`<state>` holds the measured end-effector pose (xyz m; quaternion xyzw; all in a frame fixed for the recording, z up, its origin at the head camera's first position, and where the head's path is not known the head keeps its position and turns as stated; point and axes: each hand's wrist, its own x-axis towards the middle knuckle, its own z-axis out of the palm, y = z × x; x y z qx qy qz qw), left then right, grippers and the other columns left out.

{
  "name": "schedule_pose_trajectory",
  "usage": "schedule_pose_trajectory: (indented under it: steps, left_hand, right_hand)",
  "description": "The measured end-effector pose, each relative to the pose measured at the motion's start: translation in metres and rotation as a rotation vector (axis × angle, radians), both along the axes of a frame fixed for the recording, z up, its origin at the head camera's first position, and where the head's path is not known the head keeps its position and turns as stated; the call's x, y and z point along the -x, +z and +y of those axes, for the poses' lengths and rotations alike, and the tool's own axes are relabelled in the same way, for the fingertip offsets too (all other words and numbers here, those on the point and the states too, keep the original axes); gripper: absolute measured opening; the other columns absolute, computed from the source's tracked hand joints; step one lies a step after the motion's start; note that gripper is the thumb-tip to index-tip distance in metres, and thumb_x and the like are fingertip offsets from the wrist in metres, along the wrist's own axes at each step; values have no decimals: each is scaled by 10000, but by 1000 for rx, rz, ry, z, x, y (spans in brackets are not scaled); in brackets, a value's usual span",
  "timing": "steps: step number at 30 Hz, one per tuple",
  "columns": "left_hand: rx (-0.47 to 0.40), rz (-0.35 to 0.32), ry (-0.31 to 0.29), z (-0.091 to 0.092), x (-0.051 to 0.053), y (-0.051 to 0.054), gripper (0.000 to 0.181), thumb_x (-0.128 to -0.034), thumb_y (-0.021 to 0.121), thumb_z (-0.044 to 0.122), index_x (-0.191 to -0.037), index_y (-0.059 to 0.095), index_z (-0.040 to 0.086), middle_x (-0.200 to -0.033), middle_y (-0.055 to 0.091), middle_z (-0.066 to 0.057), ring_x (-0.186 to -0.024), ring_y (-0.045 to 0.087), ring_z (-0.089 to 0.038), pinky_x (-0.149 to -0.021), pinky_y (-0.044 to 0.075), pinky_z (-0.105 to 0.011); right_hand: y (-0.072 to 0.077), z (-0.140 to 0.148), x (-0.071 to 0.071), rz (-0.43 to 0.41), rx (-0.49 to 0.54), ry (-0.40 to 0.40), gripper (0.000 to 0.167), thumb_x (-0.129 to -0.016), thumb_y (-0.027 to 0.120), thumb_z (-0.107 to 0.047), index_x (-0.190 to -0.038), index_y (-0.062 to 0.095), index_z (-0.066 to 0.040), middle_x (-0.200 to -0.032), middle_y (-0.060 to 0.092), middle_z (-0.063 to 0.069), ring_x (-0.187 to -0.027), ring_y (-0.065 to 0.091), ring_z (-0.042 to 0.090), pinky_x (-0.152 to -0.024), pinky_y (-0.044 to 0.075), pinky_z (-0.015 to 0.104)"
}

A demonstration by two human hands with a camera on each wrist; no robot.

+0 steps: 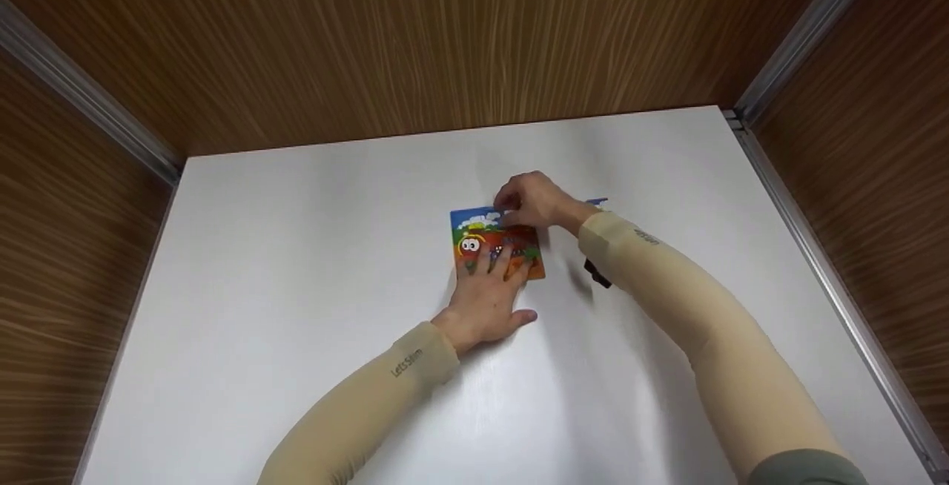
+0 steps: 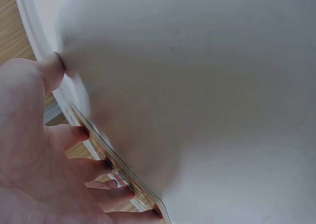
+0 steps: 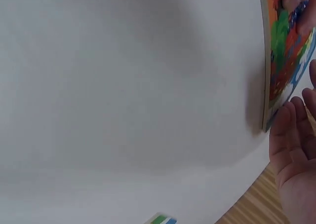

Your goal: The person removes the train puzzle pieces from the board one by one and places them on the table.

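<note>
A flat, colourful picture board (image 1: 465,219) lies on the white tabletop, its picture a red cartoon figure with big round eyes under a blue sky. My left hand (image 1: 487,303) rests on its lower part, fingers spread and straight, thumb out over the table. At the board's upper edge is my right hand (image 1: 534,199), with bent fingers and the thumb near the picture. In the right wrist view, the right hand (image 3: 294,155) touches the board (image 3: 279,66) near one corner. Whether it pinches anything is hidden.
Behind the right wrist, a small blue-edged flat piece (image 1: 597,202) lies mostly covered; the right wrist view shows a green, white and blue corner (image 3: 162,219). Brown wood-grain panels (image 1: 445,40) enclose the white table (image 1: 311,262). A black device (image 1: 597,274) shows under the right forearm.
</note>
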<state>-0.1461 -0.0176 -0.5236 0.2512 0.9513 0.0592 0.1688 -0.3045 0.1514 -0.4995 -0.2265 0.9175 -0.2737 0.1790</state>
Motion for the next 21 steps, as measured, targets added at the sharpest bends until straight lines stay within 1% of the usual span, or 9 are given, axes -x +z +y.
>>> schedule_pose_trajectory:
  steps: [5, 8, 11, 17, 21]
  left_hand:
    - [5, 24, -14, -1, 0, 0, 878, -1087, 537, 731, -1803, 280, 293, -1910, 162, -154, -1753, 140, -541, -1308, 231, -859]
    - [3, 37, -18, -1, 0, 1, 874, -1090, 535, 727, -1802, 286, 285, -1904, 183, -161, -1747, 160, -546, -1300, 243, -862]
    - [-1, 36, -18, -2, 0, 1, 876, -1091, 531, 730, -1803, 282, 284, -1904, 181, -160, -1747, 154, -547, -1304, 234, -860]
    - [-8, 24, -12, -2, 1, 0, 885, -1088, 534, 734, -1806, 270, 290, -1908, 164, -157, -1749, 141, -546, -1314, 230, -850]
    - [-2, 28, -15, -1, 1, -1, 884, -1087, 534, 736, -1805, 273, 292, -1906, 169, -160, -1745, 155, -550, -1312, 243, -845]
  right_hand:
    - [-2, -13, 0, -25, -43, 0, 407, -968, 903, -225, -1347, 812, -105, -1316, 792, 124, -1234, 718, 301, -1147, 595, 501]
    - [-1, -17, 0, -58, -70, -14, 435, -968, 906, -220, -1377, 799, -117, -1351, 780, 115, -1285, 699, 297, -1189, 574, 508]
    - [0, -20, 0, -75, -80, -21, 451, -975, 901, -208, -1401, 785, -116, -1381, 764, 118, -1311, 688, 300, -1210, 565, 509]
    - [-2, -21, 0, -42, -83, -1, 458, -963, 913, -211, -1389, 792, -96, -1373, 767, 129, -1299, 687, 304, -1205, 565, 498]
    - [-3, -21, 0, -42, -82, -5, 461, -964, 910, -205, -1392, 787, -83, -1372, 768, 140, -1299, 691, 311, -1205, 562, 497]
